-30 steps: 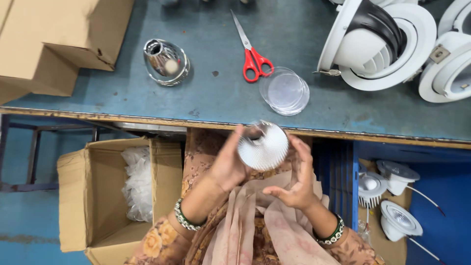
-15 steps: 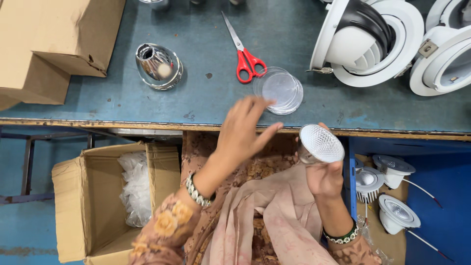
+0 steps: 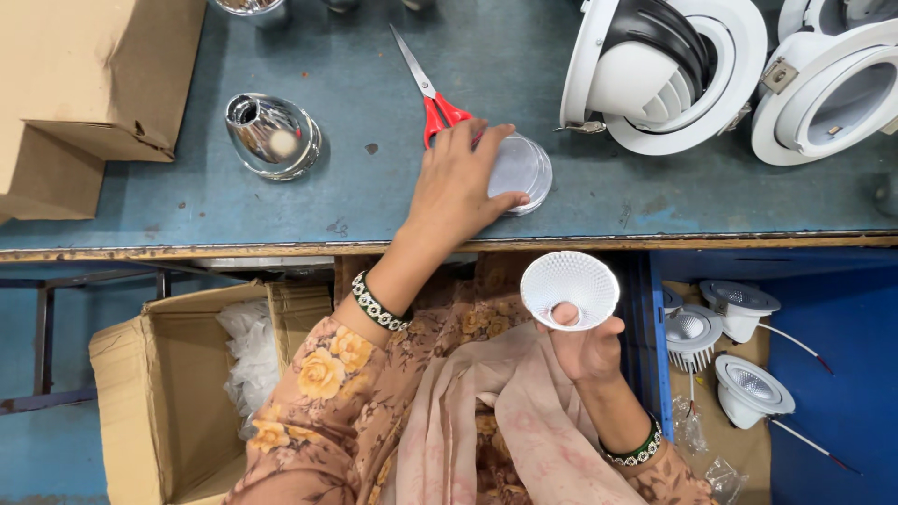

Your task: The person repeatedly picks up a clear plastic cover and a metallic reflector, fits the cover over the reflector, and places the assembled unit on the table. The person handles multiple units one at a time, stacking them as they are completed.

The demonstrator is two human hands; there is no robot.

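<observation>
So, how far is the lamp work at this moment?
Looks done: small white lamps lie in the blue bin. In hand: the right hand holds a white reflector cup; the left hand rests on a clear round lens. Left: the chrome reflector and big white housings lie untouched.

The left hand (image 3: pixel 460 182) covers most of the clear round lid (image 3: pixel 520 168) and the red handles of the scissors (image 3: pixel 432 98). The top edge cuts off a chrome cup (image 3: pixel 251 7) and a white lamp housing (image 3: pixel 842 14); the left edge crops the cardboard box (image 3: pixel 84 84). The right hand (image 3: pixel 585 346) hides the white ribbed cone's (image 3: pixel 569 288) narrow end.
</observation>
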